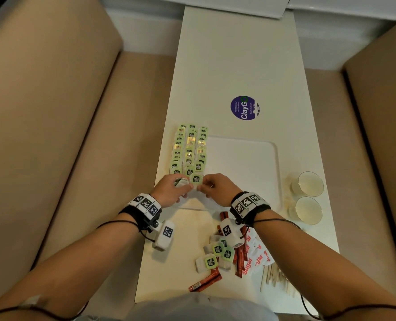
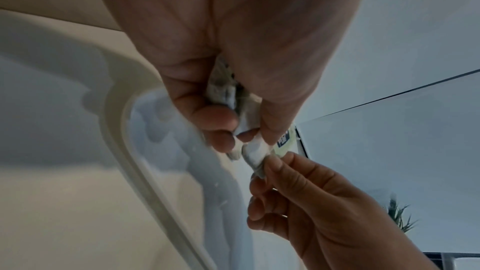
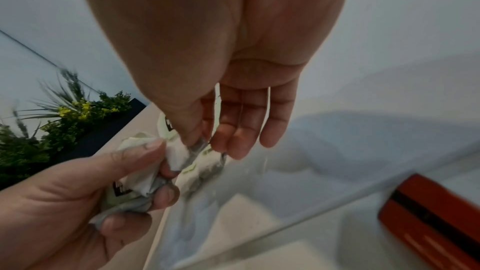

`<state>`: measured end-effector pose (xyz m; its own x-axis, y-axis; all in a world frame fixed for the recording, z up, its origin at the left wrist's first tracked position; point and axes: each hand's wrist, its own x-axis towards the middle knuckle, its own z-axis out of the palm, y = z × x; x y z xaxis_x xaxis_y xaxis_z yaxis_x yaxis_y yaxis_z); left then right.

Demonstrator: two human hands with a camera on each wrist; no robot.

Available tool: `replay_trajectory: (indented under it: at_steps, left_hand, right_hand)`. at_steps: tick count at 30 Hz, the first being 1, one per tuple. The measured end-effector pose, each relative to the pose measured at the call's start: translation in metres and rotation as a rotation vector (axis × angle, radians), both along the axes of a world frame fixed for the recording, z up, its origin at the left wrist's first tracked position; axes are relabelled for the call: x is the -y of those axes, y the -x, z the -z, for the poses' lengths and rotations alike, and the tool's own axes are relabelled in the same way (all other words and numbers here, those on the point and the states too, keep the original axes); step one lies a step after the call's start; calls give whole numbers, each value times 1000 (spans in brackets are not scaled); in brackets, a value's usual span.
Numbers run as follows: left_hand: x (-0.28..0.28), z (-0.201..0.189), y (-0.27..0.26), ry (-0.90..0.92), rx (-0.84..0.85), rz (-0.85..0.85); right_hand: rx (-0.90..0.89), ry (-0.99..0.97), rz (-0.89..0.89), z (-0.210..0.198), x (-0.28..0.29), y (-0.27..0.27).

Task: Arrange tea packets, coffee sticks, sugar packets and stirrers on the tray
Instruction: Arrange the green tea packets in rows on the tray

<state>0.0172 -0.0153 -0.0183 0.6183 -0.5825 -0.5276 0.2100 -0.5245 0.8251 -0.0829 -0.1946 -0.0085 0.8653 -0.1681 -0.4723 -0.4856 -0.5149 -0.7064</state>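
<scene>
Now the left hand [image 1: 169, 188] grips a small bunch of tea packets [image 3: 135, 184] while the right hand [image 1: 217, 187] pinches one tea packet [image 1: 196, 179] at the tray's [image 1: 257, 158] seven o'clock edge, below three rows of packets [image 1: 188, 149]. Toward five o'clock on the table [image 1: 227, 66] lie coffee sticks [image 1: 205, 282], sugar packets [image 1: 253, 253] and stirrers [image 1: 273, 278].

Tea packets [image 1: 181, 181] in left hand [image 1: 169, 191] mostly hidden by fingers – count unclear; stirrers [image 1: 274, 278] blurred.

Head overhead; wrists close, perhaps upward
</scene>
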Motion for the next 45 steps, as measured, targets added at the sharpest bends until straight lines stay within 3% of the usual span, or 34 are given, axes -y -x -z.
replay_trajectory:
  at_steps: [6,21,27,33,38,45]
  left_hand:
    - [-10,5,-17,-80,43,35]
    - [-15,0,-35,-128,8,78]
    - [-17,-3,-34,-27,-98,86]
    - [-10,-10,-30,-36,-72,112]
    - [-13,-8,-29,28,-82,175]
    - [-22,-9,-26,83,-91,129]
  right_hand:
    - [-76,73,216,21,5,-9]
    - [-149,58,350,22,-9,-24]
    - [-113,232,268,6,-13,-20]
    - [25,-19,90,-13,-29,-25]
    - [65,-11,-3,-12,-36,-25]
    - [68,40,119,-19,-37,-21]
